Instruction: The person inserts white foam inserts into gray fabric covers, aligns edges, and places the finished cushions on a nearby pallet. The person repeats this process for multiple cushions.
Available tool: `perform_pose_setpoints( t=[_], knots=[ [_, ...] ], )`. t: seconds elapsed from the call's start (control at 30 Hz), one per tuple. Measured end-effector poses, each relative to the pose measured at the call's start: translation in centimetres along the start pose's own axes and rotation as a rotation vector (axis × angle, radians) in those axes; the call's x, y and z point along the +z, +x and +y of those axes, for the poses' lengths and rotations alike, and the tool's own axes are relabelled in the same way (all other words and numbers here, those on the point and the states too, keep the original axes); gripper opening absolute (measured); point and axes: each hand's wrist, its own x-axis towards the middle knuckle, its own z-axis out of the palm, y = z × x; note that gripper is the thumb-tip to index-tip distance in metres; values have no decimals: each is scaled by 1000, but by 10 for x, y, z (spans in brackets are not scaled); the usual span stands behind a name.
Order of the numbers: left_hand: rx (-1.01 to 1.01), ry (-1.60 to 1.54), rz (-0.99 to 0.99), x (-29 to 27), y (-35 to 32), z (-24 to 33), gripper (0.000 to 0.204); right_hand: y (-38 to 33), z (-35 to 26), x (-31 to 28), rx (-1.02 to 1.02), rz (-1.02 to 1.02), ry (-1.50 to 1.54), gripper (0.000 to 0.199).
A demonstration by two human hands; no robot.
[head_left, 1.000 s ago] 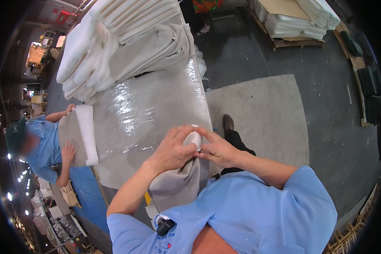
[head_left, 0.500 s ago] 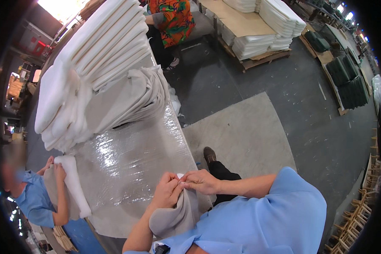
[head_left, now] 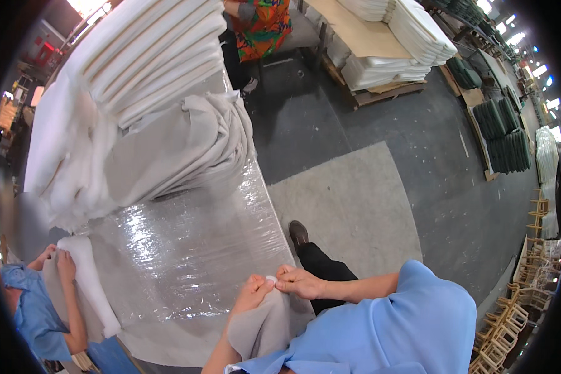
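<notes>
At the near edge of the table, both my hands pinch the top edge of a grey fabric cover (head_left: 269, 324). My left hand (head_left: 252, 293) is closed on its left side, with the cloth hanging below toward my lap. Close beside it, my right hand (head_left: 300, 282) grips the same edge with thumb and fingers. A small bit of white material (head_left: 270, 278) shows between the two hands; what it belongs to is hidden. The table (head_left: 193, 249) under them is covered in shiny clear plastic film.
Grey cloth covers (head_left: 168, 146) lie heaped beside a tall stack of white pads (head_left: 137, 56) on the table. At left, a co-worker's hands (head_left: 65, 265) hold grey cloth and a white pad (head_left: 90, 274). Pallets of white pads (head_left: 380, 73) and dark green bundles (head_left: 505, 134) stand at right.
My hands have drawn slightly apart along the cover's edge and sit a little lower in view. The view has shifted, and the co-worker appears further left.
</notes>
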Motion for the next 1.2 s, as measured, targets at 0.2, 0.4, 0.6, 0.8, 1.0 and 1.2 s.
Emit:
perform_pose_setpoints(
  t=[0.2,0.4,0.6,0.8,1.0,1.2],
  knots=[
    [-73,-14,-34,-16,29,-40,48,17,10,6,147,-10,-128,38],
    [297,141,63,36,17,-36,39,-36,-3,0,135,94,-182,37],
    [323,211,8,80,24,-20,44,-91,11,-4,72,289,-161,36],
    [441,402,16,73,64,-36,47,-70,32,-5,247,225,332,37],
    [342,520,-1,55,76,-33,47,-51,52,-8,487,226,403,24],
    [150,634,255,93,72,-35,39,-56,117,-14,396,147,725,35]
  ],
)
